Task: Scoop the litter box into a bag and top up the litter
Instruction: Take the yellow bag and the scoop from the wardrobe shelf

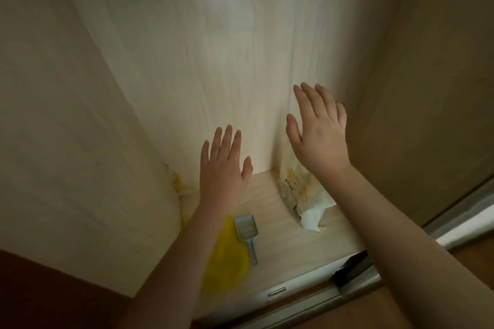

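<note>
Everything is placed here against one landmark, the grey litter scoop (247, 232), which lies flat on the pale wooden shelf (294, 243) at the foot of an open cabinet, its slotted head turned toward the back panel and its handle toward the front edge. It is gripped by nothing; it is probably stored in this way so that the handle can be taken first.

Far to the left of the scoop, the cabinet's side wall (80, 115) is seen, and a patch of yellow is glimpsed low in the corner; what it belongs to cannot be told. Just left of the scoop, and touching or nearly touching it, a yellow plastic item (227, 270) is laid on the shelf, partly hidden by the forearm. Whether it is a bag, a lid or a bowl cannot be told.

Above and slightly left of the scoop, the left hand (223, 168) is held open, with straight, spread fingers and nothing in it. Up and to the right of the scoop, the right hand (318, 136) is likewise open and empty, raised before the back panel. Both seem to be held out in readiness rather than set to work.

Right of the scoop, against the back corner, a slumped printed bag (299, 192) with a white torn mouth is stood, likely the litter supply. No litter box is seen, so the task is judged barely begun.
</note>
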